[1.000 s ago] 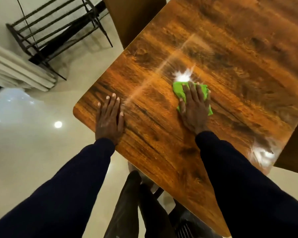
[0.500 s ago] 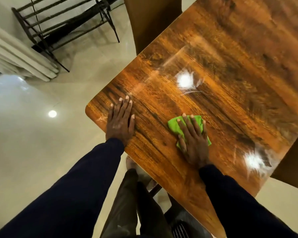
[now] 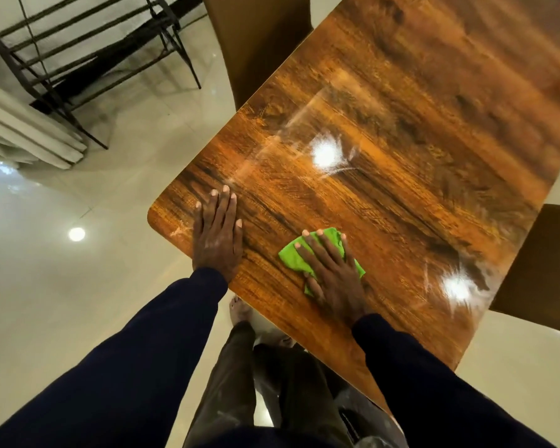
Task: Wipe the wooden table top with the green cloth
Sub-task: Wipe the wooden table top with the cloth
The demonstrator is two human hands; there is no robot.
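Observation:
The glossy wooden table top (image 3: 417,130) fills the upper right of the head view, with bright light glare on it. A small green cloth (image 3: 292,256) lies near the table's near edge. My right hand (image 3: 332,270) presses flat on the cloth with straight, spread fingers, covering most of it. Left of it, my left hand (image 3: 217,234) rests flat on the bare wood by the near-left corner, fingers straight.
A brown chair back (image 3: 259,40) stands at the table's far-left side and another brown chair (image 3: 543,270) at the right. A black metal rack (image 3: 88,50) and folded white curtain (image 3: 23,130) are on the shiny tiled floor to the left. My legs are below the table edge.
My right hand has slid the green cloth from mid-table back toward me, close to the near edge. My left hand has stayed flat by the corner.

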